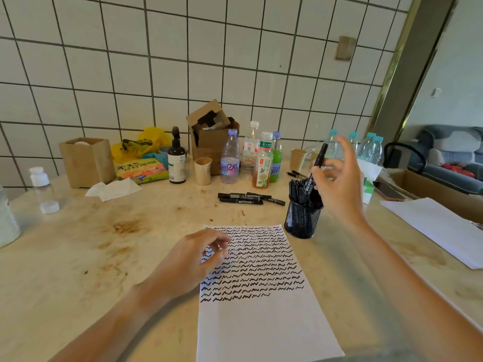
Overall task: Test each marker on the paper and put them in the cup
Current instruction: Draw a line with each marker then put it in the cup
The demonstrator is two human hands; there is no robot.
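Note:
A white sheet of paper [261, 317] lies in front of me, its upper half covered with rows of black squiggles. My left hand [190, 259] rests on the paper's left edge with loosely curled fingers, holding nothing. My right hand [339, 184] pinches a black marker [317, 163] between thumb and forefinger, nearly upright, just above the black mesh cup [300, 220]; the other fingers are spread. The cup holds several black markers. A few more black markers [248, 198] lie on the table behind the paper.
Bottles [230, 158], paper cups [202, 171], a cardboard box [211, 134], a wooden box [86, 160] and snack bags crowd the back of the round table. Two pens [296, 175] lie near a cup. Another white sheet [439, 226] lies at the right. A tissue [115, 189] lies at the left.

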